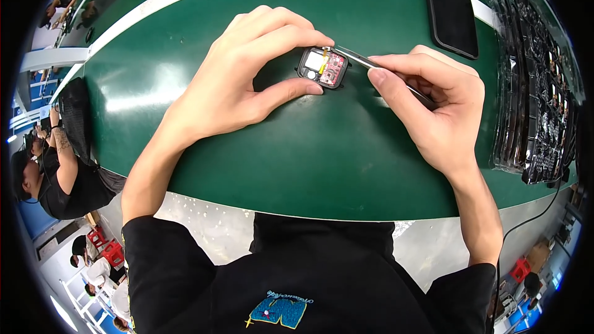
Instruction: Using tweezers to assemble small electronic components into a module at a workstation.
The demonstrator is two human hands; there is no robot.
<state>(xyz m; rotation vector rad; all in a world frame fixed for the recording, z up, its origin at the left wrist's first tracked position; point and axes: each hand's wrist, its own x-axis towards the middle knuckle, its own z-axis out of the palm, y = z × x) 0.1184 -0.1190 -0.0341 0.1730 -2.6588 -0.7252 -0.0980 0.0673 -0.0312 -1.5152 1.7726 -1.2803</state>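
Observation:
A small square device case (322, 68) with a black rim lies on the green table, its inside showing a white block, a bit of yellow tape and a red circuit board. Thumb and forefinger of my left hand (247, 68) grip it from the near and far sides. Between the thumb and fingers of my right hand (433, 89) is a pair of slim metal tweezers (362, 59). Their tips reach the far right corner of the case, close to my left fingertip. Whether the tips pinch any part is too small to tell.
A black smartphone (451, 9) lies at the far right. Stacked black plastic trays (535, 86) in clear wrap stand along the right side, a cable (526, 226) hanging below them. At the left edge are a black mesh bag (75, 120) and a seated person (62, 173).

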